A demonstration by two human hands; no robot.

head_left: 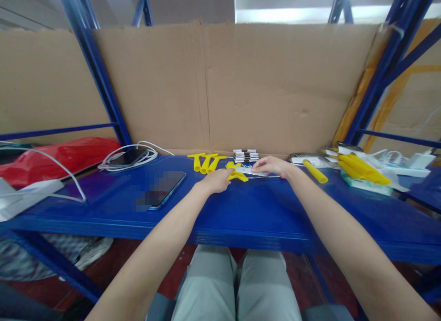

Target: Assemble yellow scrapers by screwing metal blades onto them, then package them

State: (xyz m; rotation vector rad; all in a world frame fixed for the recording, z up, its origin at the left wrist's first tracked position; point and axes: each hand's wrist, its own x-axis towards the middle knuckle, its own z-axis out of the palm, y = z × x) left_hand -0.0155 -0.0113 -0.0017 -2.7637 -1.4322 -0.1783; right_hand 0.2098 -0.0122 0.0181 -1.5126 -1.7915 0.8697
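Observation:
My left hand [218, 181] is closed at the middle of the blue table, its fingers on a yellow plastic piece [238, 176] with a flared end. To the right, my right hand [272, 166] pinches a small flat white packet [253, 170] with a dark printed end. The packet lies against the yellow piece. Behind my left hand, several yellow T-shaped plastic handles [206, 163] lie side by side. A stack of small black-and-white packs [245, 155] sits just behind the packet. Parts of the yellow piece are hidden by my left fingers.
Left on the blue table [248, 220] lies a phone [165, 192], with a coiled white cable [148, 155] and a red bag [65, 157] beyond. Rightward are a yellow tube [315, 172] and more yellow handles [363, 169]. A cardboard panel [275, 91] stands behind.

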